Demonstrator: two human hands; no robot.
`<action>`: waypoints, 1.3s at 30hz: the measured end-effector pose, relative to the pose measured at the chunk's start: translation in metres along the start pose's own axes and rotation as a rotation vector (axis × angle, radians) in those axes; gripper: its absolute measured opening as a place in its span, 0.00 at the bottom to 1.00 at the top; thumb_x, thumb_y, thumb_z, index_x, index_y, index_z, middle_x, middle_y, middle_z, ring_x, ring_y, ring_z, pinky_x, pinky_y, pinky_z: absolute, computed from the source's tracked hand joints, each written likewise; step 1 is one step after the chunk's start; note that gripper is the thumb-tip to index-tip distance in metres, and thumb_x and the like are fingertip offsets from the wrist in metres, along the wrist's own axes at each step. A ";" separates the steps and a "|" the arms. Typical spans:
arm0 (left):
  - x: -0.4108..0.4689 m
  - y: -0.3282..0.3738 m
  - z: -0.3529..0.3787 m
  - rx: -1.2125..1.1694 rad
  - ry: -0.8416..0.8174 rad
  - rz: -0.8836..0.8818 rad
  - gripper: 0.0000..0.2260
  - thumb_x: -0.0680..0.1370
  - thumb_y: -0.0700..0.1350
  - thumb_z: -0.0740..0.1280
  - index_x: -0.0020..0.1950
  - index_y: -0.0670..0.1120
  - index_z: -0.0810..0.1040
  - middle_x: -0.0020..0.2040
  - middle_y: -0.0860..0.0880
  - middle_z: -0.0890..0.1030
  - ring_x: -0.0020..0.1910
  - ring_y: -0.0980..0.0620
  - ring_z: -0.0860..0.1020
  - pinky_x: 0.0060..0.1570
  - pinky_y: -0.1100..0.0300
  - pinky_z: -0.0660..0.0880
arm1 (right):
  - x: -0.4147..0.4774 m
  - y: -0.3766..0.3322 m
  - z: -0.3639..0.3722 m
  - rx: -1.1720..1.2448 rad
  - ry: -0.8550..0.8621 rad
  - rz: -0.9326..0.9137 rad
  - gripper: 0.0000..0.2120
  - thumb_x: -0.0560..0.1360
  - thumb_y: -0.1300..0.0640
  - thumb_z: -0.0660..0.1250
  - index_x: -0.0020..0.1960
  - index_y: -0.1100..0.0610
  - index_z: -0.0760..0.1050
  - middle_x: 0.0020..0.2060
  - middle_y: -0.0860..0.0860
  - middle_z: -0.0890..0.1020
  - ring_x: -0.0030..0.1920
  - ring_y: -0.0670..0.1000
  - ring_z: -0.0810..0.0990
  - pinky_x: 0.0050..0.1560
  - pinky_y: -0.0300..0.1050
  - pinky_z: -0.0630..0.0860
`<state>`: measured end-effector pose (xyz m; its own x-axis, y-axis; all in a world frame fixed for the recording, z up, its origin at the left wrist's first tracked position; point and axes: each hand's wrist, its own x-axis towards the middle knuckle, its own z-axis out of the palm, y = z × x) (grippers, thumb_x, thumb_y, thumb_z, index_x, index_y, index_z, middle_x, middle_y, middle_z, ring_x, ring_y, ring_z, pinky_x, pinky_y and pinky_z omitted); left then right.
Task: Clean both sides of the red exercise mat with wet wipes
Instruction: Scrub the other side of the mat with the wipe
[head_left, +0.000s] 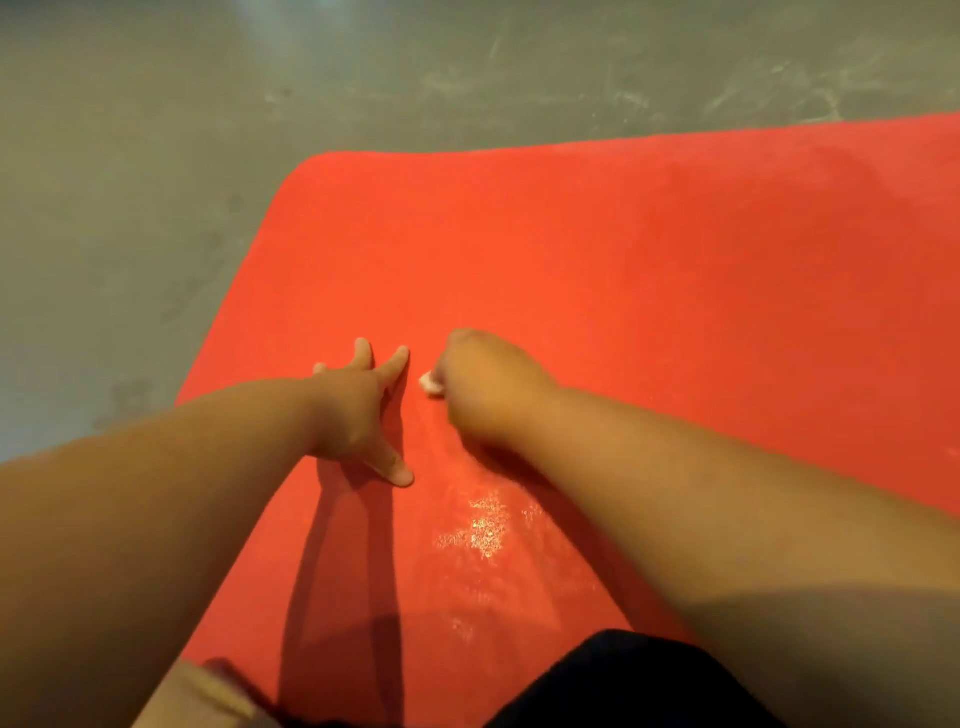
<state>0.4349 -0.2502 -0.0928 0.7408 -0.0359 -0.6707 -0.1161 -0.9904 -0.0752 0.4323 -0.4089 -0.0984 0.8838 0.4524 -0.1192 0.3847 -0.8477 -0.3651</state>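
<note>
On the grey concrete floor (156, 156) lies the red mat (623, 260), flat; its far-left corner is rounded & in view; far edge runs off to the right, left edge slants down toward the near side; right part goes out of frame. L hand (358, 410) rests palm-down on the mat, btwn left edge & centre; fingers (395, 361) straight & spread wide, thumb (397, 470) splayed toward the near edge, tips touching the surface. R hand (483, 384) sits just beside it on the right, knuckles up; fingers curled under round a wet wipe (430, 383); only a small white bit of it shows, poking out on the side facing the L hand, down at the mat; how the fingertips lie underneath can't be told. Narrow gap btwn the 2 hands; not touching. Both forearms are bare & reach in from the near edge. A wet patch (485, 530) glistens nearer the near edge, btwn the forearms, w/ faint streaks leading up toward the R hand. L arm throws a dark shadow (337, 571) on the mat toward the near edge. Dark fabric (639, 680) overlaps the near edge on the right; tan patch (208, 696) at the near-left corner, too blurred to id. Pale scuff marks (623, 93) on the floor beyond the far edge.
</note>
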 end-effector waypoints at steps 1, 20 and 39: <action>-0.002 0.000 -0.001 0.008 0.009 0.007 0.64 0.60 0.63 0.78 0.76 0.54 0.32 0.77 0.40 0.35 0.75 0.33 0.49 0.74 0.43 0.49 | 0.003 0.017 -0.005 -0.007 0.018 0.064 0.13 0.79 0.56 0.61 0.58 0.61 0.78 0.56 0.59 0.79 0.56 0.58 0.78 0.49 0.45 0.72; -0.004 -0.002 -0.001 0.077 0.101 0.042 0.62 0.59 0.63 0.78 0.78 0.54 0.38 0.78 0.39 0.41 0.75 0.39 0.59 0.72 0.45 0.58 | -0.018 0.078 -0.015 -0.112 0.168 0.348 0.13 0.78 0.55 0.63 0.55 0.62 0.80 0.52 0.61 0.80 0.54 0.61 0.79 0.46 0.45 0.71; -0.026 -0.007 0.014 0.073 0.103 0.130 0.50 0.68 0.61 0.74 0.79 0.52 0.45 0.78 0.40 0.43 0.75 0.40 0.58 0.72 0.52 0.58 | -0.058 0.065 -0.014 -0.123 0.199 0.560 0.14 0.80 0.56 0.60 0.53 0.63 0.80 0.52 0.63 0.81 0.54 0.61 0.79 0.49 0.49 0.74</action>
<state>0.4068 -0.2407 -0.0855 0.7799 -0.1804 -0.5993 -0.2602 -0.9643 -0.0484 0.4096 -0.4945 -0.1029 0.9890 -0.1226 -0.0828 -0.1362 -0.9731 -0.1856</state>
